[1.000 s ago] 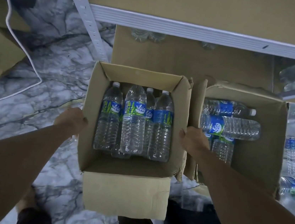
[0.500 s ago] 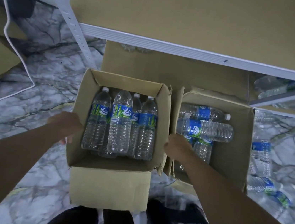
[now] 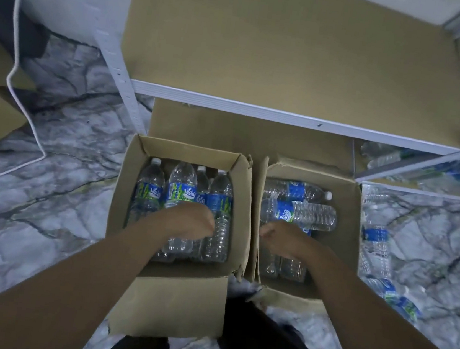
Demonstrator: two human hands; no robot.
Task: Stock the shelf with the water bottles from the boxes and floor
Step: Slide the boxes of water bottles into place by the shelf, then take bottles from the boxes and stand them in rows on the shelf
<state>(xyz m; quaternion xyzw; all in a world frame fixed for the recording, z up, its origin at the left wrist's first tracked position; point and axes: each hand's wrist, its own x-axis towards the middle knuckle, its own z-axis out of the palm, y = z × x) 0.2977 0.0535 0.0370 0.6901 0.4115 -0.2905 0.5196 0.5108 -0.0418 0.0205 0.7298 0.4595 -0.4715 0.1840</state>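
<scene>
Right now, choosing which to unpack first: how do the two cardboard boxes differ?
In the left brown cardboard box, clear plastic water bottles lie side by side, caps toward the white shelf; in the right brown cardboard box, the top bottles lie crosswise. The left box's near flap folds outward; the right box's far rim is crumpled. Both are open.

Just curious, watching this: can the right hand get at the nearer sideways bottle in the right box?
Probably yes. The right box is open on top, the nearer sideways bottle lies over the other bottles with nothing covering it, and the right hand is inside the box, close to it.
</scene>
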